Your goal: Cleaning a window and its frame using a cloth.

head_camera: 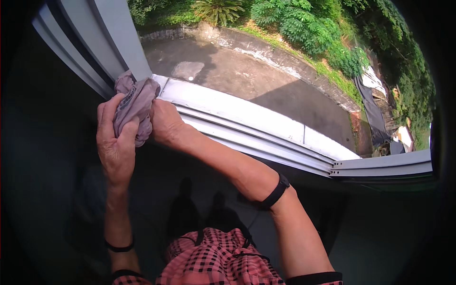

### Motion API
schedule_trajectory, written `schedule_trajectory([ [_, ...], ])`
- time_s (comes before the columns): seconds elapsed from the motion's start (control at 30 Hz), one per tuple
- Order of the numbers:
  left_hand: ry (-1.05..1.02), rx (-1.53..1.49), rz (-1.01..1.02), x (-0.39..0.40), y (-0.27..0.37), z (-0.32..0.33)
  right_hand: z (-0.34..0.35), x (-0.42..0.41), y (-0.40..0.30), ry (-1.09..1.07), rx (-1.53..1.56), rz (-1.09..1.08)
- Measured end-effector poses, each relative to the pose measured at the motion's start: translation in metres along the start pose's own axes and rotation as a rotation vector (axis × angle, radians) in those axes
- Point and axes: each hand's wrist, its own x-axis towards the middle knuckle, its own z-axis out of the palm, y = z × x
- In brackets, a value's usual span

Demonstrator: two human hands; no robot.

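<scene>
A crumpled mauve-grey cloth (137, 105) with dark print lies bunched at the corner where the upright window frame (110, 32) meets the sliding-window track (249, 131). My left hand (117, 139) grips it from the left, thumb and fingers around the folds. Close against the cloth's right side is my right hand (165, 119), its fingers curled and partly hidden behind the folds; whether it holds the cloth cannot be told. My right forearm reaches across above the track.
Beyond the white outer sill (228, 110) lies a concrete yard (242, 71) far below, with a low curved wall and green plants. The track meets another frame piece (384, 164) at the right. Dark floor shows below.
</scene>
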Motion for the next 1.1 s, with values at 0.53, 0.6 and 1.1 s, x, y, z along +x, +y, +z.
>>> schedule_trajectory([
  [0.53, -0.43, -0.692, 0.185, -0.086, 0.095, 0.168, -0.186, -0.235, 0.049, -0.072, -0.197, 0.113],
  [0.6, -0.443, -0.666, 0.163, -0.076, 0.088, 0.162, -0.182, -0.221, 0.046, -0.104, -0.087, 0.157],
  [1.1, 0.07, -0.036, 0.022, -0.018, -0.015, 0.001, -0.006, 0.008, 0.007, -0.033, -0.13, -0.137],
])
